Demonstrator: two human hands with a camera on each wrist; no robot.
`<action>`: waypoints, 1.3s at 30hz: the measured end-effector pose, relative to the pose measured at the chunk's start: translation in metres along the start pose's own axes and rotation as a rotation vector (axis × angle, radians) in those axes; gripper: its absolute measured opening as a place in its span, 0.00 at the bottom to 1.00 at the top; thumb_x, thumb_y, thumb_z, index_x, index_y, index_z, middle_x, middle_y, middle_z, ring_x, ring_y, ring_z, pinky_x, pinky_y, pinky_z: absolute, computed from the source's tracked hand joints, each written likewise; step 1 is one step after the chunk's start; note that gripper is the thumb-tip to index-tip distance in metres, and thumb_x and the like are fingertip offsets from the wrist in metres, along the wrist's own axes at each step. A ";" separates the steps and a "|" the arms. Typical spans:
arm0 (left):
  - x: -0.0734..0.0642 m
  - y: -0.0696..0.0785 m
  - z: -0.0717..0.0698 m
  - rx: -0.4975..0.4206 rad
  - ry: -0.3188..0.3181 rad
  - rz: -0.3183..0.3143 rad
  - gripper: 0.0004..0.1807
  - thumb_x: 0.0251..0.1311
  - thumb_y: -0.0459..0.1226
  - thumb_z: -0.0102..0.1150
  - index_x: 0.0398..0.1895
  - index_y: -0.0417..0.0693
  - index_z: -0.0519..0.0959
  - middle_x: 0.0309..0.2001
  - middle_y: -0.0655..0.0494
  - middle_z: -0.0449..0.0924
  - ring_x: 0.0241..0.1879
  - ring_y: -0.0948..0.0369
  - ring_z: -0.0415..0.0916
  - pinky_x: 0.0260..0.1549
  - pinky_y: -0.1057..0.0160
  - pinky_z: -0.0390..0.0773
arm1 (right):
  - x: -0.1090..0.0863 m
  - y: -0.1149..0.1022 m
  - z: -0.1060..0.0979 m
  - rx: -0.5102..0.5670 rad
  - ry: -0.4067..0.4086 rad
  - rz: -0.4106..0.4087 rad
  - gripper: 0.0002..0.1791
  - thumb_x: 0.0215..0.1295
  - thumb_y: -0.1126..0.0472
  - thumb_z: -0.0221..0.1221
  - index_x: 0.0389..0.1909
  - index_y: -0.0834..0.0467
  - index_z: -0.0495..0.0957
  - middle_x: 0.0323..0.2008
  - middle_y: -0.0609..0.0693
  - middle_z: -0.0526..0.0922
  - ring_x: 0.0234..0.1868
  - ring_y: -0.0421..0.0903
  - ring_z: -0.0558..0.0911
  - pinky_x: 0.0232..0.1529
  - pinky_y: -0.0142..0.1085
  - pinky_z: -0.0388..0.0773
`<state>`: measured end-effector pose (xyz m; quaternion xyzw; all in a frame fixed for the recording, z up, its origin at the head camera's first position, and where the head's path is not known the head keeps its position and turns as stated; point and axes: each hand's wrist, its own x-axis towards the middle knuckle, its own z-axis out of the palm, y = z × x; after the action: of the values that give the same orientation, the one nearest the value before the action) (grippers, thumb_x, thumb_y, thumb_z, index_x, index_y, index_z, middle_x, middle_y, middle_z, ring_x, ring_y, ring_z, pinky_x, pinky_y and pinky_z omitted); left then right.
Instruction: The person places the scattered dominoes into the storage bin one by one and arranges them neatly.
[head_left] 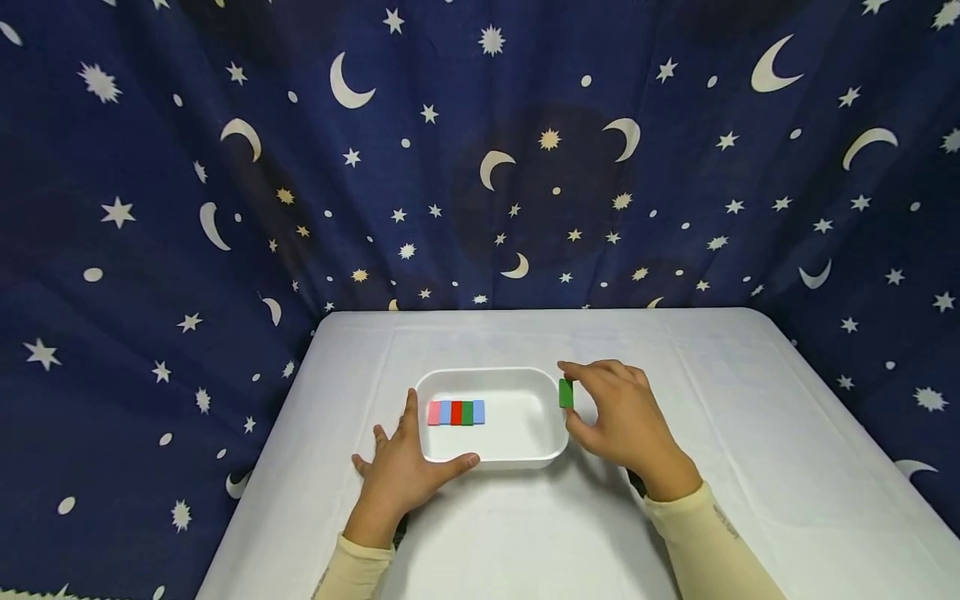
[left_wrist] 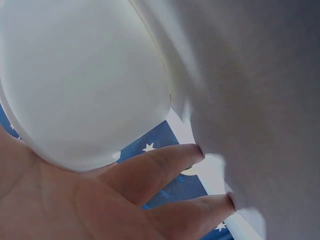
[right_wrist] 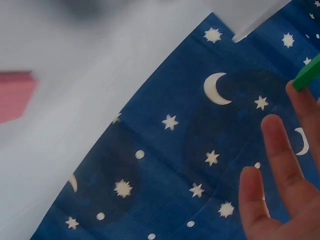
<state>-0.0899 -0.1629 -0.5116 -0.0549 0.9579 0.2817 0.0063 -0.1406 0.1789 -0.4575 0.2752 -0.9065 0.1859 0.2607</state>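
Note:
A white rounded rectangular tray (head_left: pixel 517 460) sits on the table. Inside its left half, several flat blocks stand side by side in a row: a pink block (head_left: pixel 433 413), a light blue one, a red block (head_left: pixel 456 413), a green one and another light blue block (head_left: pixel 479 412). My left hand (head_left: pixel 401 475) is spread against the tray's left end, thumb along the front rim, forefinger by the left side. Over the tray's right rim, my right hand (head_left: pixel 618 412) pinches a green block (head_left: pixel 566 393) between thumb and forefinger. Part of that green block (right_wrist: pixel 307 75) appears in the right wrist view.
A white cloth covers the table (head_left: pixel 750 433). A dark blue curtain (head_left: pixel 450 167) with moons and stars hangs behind and at the sides. In the right wrist view, a blurred pink block-like thing (right_wrist: pixel 15 97) shows at the left edge.

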 end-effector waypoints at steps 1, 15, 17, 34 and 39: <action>0.000 0.000 0.000 0.003 0.001 0.000 0.86 0.25 0.90 0.57 0.88 0.62 0.36 0.81 0.49 0.60 0.77 0.24 0.46 0.57 0.10 0.37 | 0.003 -0.002 0.002 0.002 -0.009 -0.002 0.35 0.54 0.54 0.69 0.67 0.48 0.80 0.49 0.41 0.88 0.54 0.49 0.81 0.53 0.56 0.70; 0.002 -0.004 -0.004 0.017 0.019 -0.015 0.85 0.27 0.89 0.59 0.88 0.61 0.39 0.80 0.48 0.63 0.76 0.23 0.48 0.57 0.10 0.39 | 0.062 -0.030 0.022 0.047 -0.080 -0.035 0.33 0.59 0.54 0.69 0.69 0.47 0.79 0.51 0.40 0.88 0.54 0.46 0.81 0.54 0.54 0.72; 0.002 -0.004 -0.004 0.017 0.022 -0.016 0.85 0.27 0.89 0.60 0.88 0.61 0.40 0.79 0.48 0.64 0.76 0.23 0.48 0.57 0.10 0.39 | 0.069 -0.034 0.026 0.051 -0.088 -0.039 0.33 0.59 0.53 0.69 0.69 0.46 0.79 0.52 0.40 0.88 0.55 0.46 0.81 0.53 0.53 0.72; 0.002 -0.002 -0.004 0.025 0.036 -0.007 0.84 0.27 0.89 0.58 0.88 0.63 0.39 0.79 0.49 0.64 0.76 0.24 0.50 0.58 0.10 0.39 | 0.112 -0.060 0.060 0.140 -0.158 -0.103 0.33 0.58 0.53 0.74 0.67 0.46 0.80 0.53 0.39 0.88 0.56 0.49 0.81 0.53 0.52 0.74; 0.002 0.000 -0.004 0.030 0.031 0.002 0.82 0.30 0.88 0.59 0.88 0.63 0.39 0.78 0.48 0.65 0.75 0.24 0.51 0.58 0.10 0.40 | 0.115 -0.064 0.074 0.163 -0.224 -0.107 0.34 0.58 0.55 0.76 0.67 0.47 0.80 0.52 0.38 0.88 0.56 0.48 0.81 0.55 0.51 0.73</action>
<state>-0.0922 -0.1658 -0.5081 -0.0584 0.9620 0.2666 -0.0080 -0.2120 0.0471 -0.4372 0.3626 -0.8957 0.2130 0.1444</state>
